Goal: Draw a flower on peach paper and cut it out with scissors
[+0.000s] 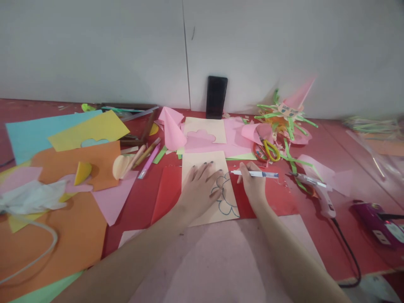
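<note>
My left hand (198, 187) lies flat with fingers spread on a cream sheet of paper (205, 216). A flower outline (227, 206) in dark ink shows on the sheet's right side, partly covered by my thumb and fingers. Just right of the sheet, my right hand (254, 185) grips a white pen (265, 174), its tip pointing left toward the drawn line. Whether the tip touches the paper I cannot tell. Beneath the cream sheet is red paper (167, 189), and a large pink sheet (205, 265) lies nearest me.
A black phone (216, 97) leans against the wall. Yellow-handled scissors (270, 150) and a pink paper cone (172, 130) lie behind my hands. At right are a glue gun (320, 193) with its cord and a purple power strip (380, 223). Orange paper sheets (63, 240) cover the left.
</note>
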Action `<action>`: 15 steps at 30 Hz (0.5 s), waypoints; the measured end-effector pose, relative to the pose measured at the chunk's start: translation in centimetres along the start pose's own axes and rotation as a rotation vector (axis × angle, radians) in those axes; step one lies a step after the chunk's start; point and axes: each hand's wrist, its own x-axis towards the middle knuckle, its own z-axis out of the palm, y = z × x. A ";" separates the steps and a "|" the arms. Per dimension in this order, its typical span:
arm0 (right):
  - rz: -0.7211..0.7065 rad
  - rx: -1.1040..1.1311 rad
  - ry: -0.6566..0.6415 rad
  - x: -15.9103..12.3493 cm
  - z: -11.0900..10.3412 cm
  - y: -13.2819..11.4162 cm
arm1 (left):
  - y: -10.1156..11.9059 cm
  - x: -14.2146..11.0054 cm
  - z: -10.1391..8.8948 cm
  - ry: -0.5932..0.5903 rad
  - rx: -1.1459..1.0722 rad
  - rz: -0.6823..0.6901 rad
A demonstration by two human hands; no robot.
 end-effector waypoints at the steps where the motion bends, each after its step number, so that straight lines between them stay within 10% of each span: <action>1: 0.012 0.013 0.005 0.0 0.0 -0.1 | 0.0 0.0 0.0 -0.003 0.000 0.002; 15: -0.077 -0.010 -0.112 -0.1 0.0 -0.2 | 0.0 0.0 0.0 -0.021 0.000 0.005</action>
